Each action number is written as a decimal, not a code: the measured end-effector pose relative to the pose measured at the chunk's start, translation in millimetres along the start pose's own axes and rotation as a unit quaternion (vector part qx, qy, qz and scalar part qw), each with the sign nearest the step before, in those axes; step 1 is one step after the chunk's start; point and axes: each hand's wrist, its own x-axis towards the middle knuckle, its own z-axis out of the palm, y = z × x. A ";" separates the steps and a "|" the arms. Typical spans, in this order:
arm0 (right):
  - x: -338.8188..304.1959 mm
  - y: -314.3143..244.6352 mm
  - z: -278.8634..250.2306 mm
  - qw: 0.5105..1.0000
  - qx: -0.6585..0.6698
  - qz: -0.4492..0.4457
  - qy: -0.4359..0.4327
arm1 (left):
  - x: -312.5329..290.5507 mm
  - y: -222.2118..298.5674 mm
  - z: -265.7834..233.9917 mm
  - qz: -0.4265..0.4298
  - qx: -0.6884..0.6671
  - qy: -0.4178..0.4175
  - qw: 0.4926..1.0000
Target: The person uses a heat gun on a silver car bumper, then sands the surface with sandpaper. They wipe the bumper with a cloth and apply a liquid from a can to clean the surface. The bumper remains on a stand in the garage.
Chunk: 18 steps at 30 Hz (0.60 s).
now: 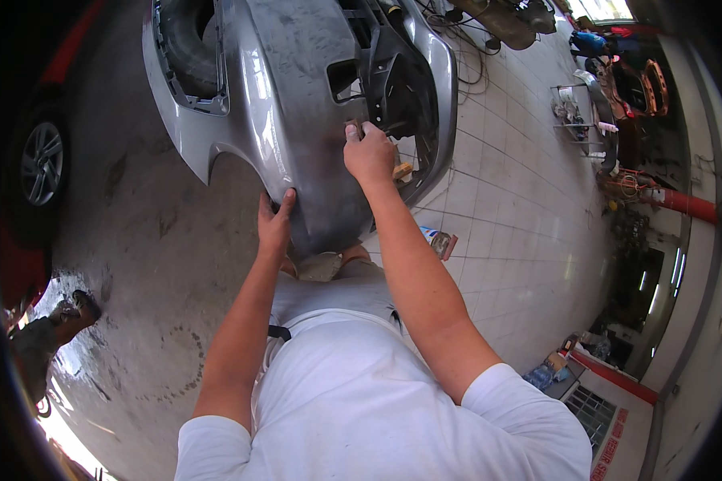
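Note:
A silver-grey car bumper [266, 104] stretches away in front of me, with dull, scuffed grey areas along its middle and near end. My left hand [275, 220] grips its near left edge, thumb on top and fingers curled underneath, mostly hidden. Over the right part of the dull surface, beside a square opening, is my right hand [367, 152]. Its fingers are closed on a small brown piece [352, 126], perhaps folded sandpaper; only its edge shows. Beneath the bumper's right side, a yellowish block [403, 170] is partly visible.
A tyre [191, 48] lies behind the bumper's left opening. A clear container with a label [436, 239] stands on the tiled floor at right. A red car's wheel [43, 163] and another person's leg [68, 313] are at left. Metal racks [578, 120] and a red pipe [682, 202] line the right.

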 end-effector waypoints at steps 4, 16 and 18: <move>2.7 1.8 0.7 1.000 -0.002 0.002 0.000 | -4.9 11.3 1.5 -0.001 0.005 -0.005 1.000; 1.2 -18.1 2.3 0.999 -0.047 0.022 0.012 | -8.7 9.6 2.9 -0.040 -0.035 -0.006 0.999; 3.4 -19.7 8.7 0.998 -0.054 0.024 0.017 | -8.8 6.3 2.6 -0.061 -0.051 0.000 0.997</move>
